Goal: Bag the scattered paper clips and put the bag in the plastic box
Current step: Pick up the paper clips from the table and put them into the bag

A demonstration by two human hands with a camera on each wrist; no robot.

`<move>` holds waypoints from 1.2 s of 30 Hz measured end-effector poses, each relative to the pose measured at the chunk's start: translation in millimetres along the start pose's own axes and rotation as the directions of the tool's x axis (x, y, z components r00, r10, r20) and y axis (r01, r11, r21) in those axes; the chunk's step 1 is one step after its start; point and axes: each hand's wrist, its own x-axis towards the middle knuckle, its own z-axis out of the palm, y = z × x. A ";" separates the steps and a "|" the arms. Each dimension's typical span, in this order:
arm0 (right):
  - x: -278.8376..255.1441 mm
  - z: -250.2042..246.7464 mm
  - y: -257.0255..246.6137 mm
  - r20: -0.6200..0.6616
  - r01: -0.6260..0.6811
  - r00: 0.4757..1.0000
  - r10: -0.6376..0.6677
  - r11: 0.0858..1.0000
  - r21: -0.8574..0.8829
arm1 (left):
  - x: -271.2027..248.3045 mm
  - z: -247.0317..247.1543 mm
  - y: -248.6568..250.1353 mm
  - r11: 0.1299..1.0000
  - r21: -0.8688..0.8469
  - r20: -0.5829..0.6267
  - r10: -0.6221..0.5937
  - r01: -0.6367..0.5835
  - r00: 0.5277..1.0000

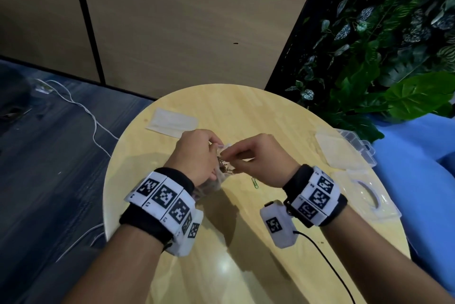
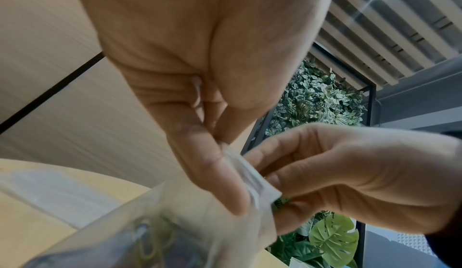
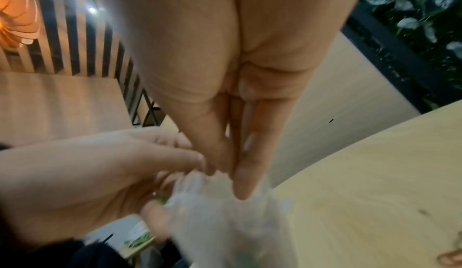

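Above the middle of the round wooden table [image 1: 246, 111], both hands hold a small clear bag [image 1: 222, 168] with several paper clips inside. My left hand [image 1: 216, 147] pinches the bag's top edge [image 2: 250, 175] between thumb and fingers. My right hand [image 1: 227, 155] pinches the same edge from the other side, fingertips [image 3: 240, 189] pressed on the plastic [image 3: 225, 223]. Clips show blurred through the bag [image 2: 150, 242]. One green paper clip [image 1: 255, 182] lies loose on the table below my right hand. The clear plastic box [image 1: 341, 153] stands open at the right edge.
A flat stack of spare clear bags [image 1: 172, 121] lies at the table's far left. A clear pack holding a tape ring [image 1: 366, 195] rests near the right edge. A black cable [image 1: 327, 259] runs from my right wrist. Leafy plants [image 1: 394, 57] stand behind the box.
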 end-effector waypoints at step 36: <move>-12.7 -25.0 121.4 -0.204 -0.308 0.942 0.265 0.925 -0.221 | -0.9 11.8 -4.2 0.998 0.060 0.043 -0.014 0.012 0.999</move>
